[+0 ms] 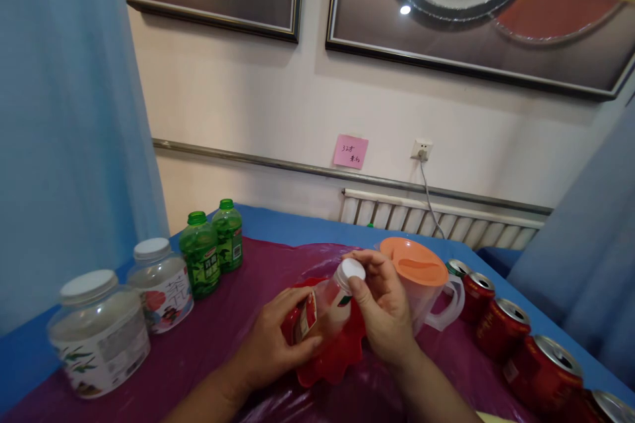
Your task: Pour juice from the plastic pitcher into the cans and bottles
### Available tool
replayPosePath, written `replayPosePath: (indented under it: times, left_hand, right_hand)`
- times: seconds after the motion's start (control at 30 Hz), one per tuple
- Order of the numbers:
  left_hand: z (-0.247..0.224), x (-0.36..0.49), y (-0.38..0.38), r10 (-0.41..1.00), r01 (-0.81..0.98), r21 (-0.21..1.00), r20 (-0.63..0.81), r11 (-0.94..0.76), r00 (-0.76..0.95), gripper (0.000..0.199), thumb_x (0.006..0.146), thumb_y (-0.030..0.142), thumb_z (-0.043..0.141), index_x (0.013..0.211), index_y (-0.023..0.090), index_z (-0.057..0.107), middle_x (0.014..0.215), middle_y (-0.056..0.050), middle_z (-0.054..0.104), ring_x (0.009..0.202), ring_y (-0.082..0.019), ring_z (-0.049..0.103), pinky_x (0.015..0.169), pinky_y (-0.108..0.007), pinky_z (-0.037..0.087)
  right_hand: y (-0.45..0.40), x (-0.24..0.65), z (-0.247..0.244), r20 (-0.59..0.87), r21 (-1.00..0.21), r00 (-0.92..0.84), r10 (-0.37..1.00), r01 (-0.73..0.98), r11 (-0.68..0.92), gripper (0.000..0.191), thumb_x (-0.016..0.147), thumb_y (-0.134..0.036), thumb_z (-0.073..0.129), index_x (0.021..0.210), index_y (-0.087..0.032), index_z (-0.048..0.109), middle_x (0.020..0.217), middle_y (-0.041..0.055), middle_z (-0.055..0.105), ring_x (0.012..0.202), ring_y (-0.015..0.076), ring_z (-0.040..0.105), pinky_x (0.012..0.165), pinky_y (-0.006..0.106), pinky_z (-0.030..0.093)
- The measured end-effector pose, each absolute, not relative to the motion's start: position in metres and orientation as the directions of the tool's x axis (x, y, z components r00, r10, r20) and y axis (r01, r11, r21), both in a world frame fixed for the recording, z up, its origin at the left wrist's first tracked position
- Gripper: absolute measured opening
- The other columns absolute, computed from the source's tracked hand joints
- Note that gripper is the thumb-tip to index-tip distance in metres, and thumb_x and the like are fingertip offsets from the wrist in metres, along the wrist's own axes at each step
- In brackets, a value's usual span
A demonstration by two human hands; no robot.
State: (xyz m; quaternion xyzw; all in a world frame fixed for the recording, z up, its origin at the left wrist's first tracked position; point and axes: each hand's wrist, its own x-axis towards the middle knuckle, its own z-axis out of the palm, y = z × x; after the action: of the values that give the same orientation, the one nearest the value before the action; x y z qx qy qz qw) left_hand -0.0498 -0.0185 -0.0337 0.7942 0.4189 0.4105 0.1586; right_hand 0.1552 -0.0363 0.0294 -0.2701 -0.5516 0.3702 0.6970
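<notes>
A clear bottle [325, 304] with a white cap and a red label leans between my two hands, its top tilted to the right. My left hand [272, 337] is wrapped round the lower body of the bottle. The thumb and fingers of my right hand [387, 310] grip the white cap [351, 269] at its top. Below the bottle lies a red scalloped dish [337, 360], partly covered by my hands. Just right of my right hand stands a clear pitcher with an orange lid [415, 262] and a handle.
Two white-lidded jars [99, 334] and two uncapped green bottles [199, 258] stand on the left. Several red cans [503, 327] line the right side. Purple plastic sheeting [278, 252] lies over the blue table cover [268, 219]. A radiator [397, 215] stands behind.
</notes>
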Motion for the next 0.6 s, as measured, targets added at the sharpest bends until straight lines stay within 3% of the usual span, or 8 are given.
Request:
replayPosePath:
  times: [0.13,0.37,0.47,0.6]
  left_hand:
    - [-0.039,-0.051,-0.016,0.784,0.536,0.581,0.534,-0.613,0.317,0.06,0.071,0.037,0.076,0.129,0.028,0.06,0.126,-0.007,0.071,0.113,-0.028,0.068,0.1,-0.043,0.053]
    - [-0.027,-0.051,-0.012,0.759,0.482,0.593,0.571,-0.645,0.314,0.054,0.077,0.037,0.073,0.128,0.026,0.06,0.124,-0.009,0.072,0.11,-0.028,0.07,0.095,-0.04,0.057]
    - [-0.021,-0.046,-0.016,0.785,0.426,0.663,0.561,-0.616,0.262,0.054,0.076,0.043,0.073,0.126,0.025,0.064,0.123,-0.009,0.073,0.109,-0.029,0.07,0.098,-0.043,0.056]
    - [-0.018,-0.047,-0.018,0.802,0.292,0.747,0.542,-0.597,0.253,0.06,0.079,0.052,0.069,0.132,0.025,0.062,0.128,-0.009,0.071,0.113,-0.031,0.069,0.101,-0.045,0.054]
  right_hand:
    - [-0.036,0.151,0.03,0.56,-0.795,0.182,0.808,-0.156,0.586,0.026,0.087,-0.032,0.073,0.108,-0.025,0.061,0.11,0.0034,0.067,0.103,0.0189,0.063,0.09,0.033,0.049]
    - [-0.034,0.15,0.043,0.489,-0.872,0.018,0.872,0.0,0.489,0.052,0.084,-0.033,0.072,0.132,-0.024,0.055,0.117,0.0053,0.068,0.103,0.0206,0.063,0.093,0.037,0.048]
    - [-0.033,0.15,0.054,0.45,-0.892,-0.017,0.893,0.036,0.451,0.041,0.08,-0.033,0.073,0.119,-0.022,0.063,0.103,0.0027,0.071,0.091,0.0194,0.063,0.085,0.036,0.049]
    - [-0.038,0.155,0.073,0.417,-0.906,0.038,0.908,-0.055,0.419,0.034,0.071,-0.037,0.08,0.096,-0.021,0.062,0.086,-0.0011,0.068,0.079,0.0165,0.061,0.074,0.031,0.049]
